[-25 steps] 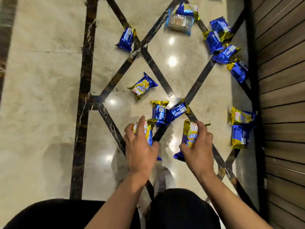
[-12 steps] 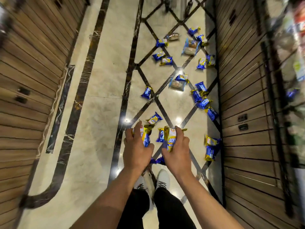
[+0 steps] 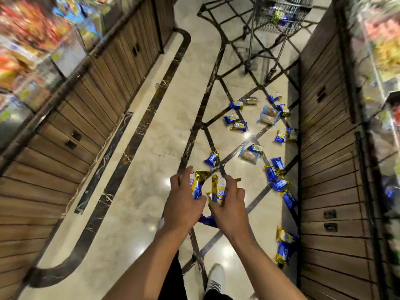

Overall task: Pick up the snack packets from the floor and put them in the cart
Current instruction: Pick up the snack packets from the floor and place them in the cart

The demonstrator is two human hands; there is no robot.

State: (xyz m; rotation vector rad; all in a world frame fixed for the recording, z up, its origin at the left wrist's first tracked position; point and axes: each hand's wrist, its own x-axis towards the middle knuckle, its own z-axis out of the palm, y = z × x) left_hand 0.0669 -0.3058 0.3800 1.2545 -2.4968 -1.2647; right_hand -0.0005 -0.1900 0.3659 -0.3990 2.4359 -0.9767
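**You're up off the floor with a packet in each hand, and the cart is finally showing**

So the big change from a second ago: you were crouched low over the pile with your knees in shot, and now you're standing, the view is pulling way back and the whole aisle is opening up. Going left to right.

On the left the shelving is just smearing into colour blur, so your head is clearly swinging.

In the middle, your left hand is gripping a yellow and blue snack packet, fingers curled round it, same one it was closing on down low. Right next to it your right hand is clutching a second packet the same way. The two hands are nearly touching, held out in front of you above the marble floor.

To the right, plenty of loose packets are lying scattered along the wooden panel wall, none of them shifting.

Top right is the new bit: the wire cart is coming into view at the far end of the aisle, well apart from you, with what looks like blue packets inside already.

I'd say you're switching from grabbing to carrying now. Long way from done though.
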